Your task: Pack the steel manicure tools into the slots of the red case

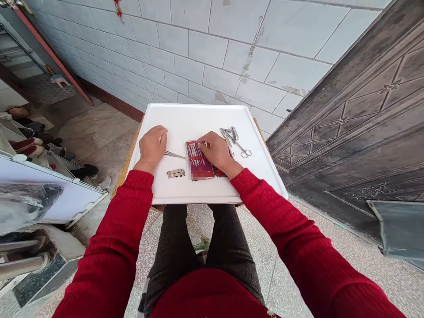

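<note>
My left hand (151, 146) rests on the left of the white tray (175, 117), its fingers curled into a loose fist. Slim metal tweezers (175, 154) lie beside it, one end reaching its inner edge. An open manicure case (202, 171) with a red and purple lining lies at the middle. Several slim metal tools (195, 155) sit in its left half under a strap. Over the case, my right hand (217, 150) has thumb and fingers pinched at the tools' upper ends; what is between them is too small to make out. That hand covers most of the case's right half.
Small scissors (245, 153) and several nail clippers (233, 132) lie at the tray's right. A flat metal piece (176, 173) is near its front left. A tiled wall (205, 48) stands behind, a dark metal door (344, 128) at right, and a shoe rack (49, 190) at left.
</note>
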Action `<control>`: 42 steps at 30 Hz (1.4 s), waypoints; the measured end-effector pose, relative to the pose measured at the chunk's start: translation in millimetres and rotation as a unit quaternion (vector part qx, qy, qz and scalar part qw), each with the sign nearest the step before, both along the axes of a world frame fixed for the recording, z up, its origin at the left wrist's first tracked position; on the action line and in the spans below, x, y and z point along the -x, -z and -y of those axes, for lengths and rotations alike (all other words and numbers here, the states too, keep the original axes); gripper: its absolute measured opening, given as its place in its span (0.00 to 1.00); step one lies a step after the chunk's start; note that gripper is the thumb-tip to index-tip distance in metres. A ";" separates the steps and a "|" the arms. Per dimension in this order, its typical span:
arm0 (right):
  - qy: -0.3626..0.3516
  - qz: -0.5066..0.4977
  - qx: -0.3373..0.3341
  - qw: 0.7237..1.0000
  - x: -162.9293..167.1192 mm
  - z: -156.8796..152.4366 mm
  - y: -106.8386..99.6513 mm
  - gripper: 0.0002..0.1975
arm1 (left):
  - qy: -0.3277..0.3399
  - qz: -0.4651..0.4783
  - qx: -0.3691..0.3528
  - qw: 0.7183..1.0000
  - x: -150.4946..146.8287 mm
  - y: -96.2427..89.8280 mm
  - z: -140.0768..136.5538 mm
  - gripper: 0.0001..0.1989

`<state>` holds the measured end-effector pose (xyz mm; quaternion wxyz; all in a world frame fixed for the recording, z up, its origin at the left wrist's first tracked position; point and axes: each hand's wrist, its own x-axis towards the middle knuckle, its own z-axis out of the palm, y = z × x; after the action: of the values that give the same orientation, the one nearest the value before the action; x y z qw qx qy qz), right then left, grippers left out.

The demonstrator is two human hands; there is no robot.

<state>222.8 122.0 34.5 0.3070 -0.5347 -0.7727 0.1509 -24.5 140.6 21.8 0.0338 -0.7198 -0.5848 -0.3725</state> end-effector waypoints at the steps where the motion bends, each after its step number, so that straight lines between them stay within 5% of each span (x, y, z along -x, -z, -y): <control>1: -0.017 0.016 -0.003 1.000 4.5 4.6 -5.4 0.12 | -0.002 0.003 -0.002 1.000 0.2 -0.2 -0.1 0.16; 6: -0.094 0.167 0.015 0.981 39.5 23.4 -33.1 0.11 | -0.010 0.017 -0.018 1.000 1.0 -2.1 0.4 0.17; 10: -0.091 0.270 0.020 0.958 63.9 23.0 -40.6 0.13 | -0.016 0.024 -0.016 0.999 0.1 -1.8 2.5 0.17; 25: -0.106 0.354 -0.005 0.929 97.8 7.9 -27.3 0.18 | -0.010 0.046 -0.031 0.998 -3.4 -4.9 7.3 0.15; 33: -0.107 0.384 0.038 0.916 108.8 4.3 -42.9 0.16 | -0.006 0.045 -0.035 0.998 -4.2 -4.3 7.6 0.15; 38: -0.159 0.322 0.042 0.932 98.9 -0.7 -41.2 0.09 | -0.020 0.051 -0.041 0.998 -1.7 -5.6 6.8 0.14; 42: -0.150 0.093 0.095 0.980 82.1 -6.3 -29.8 0.07 | -0.039 0.067 -0.045 0.996 1.4 -7.2 5.5 0.14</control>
<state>140.7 128.3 64.2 0.1558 -0.4508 -0.8516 0.2176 -25.9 135.1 29.1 0.0416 -0.6680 -0.5956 -0.4442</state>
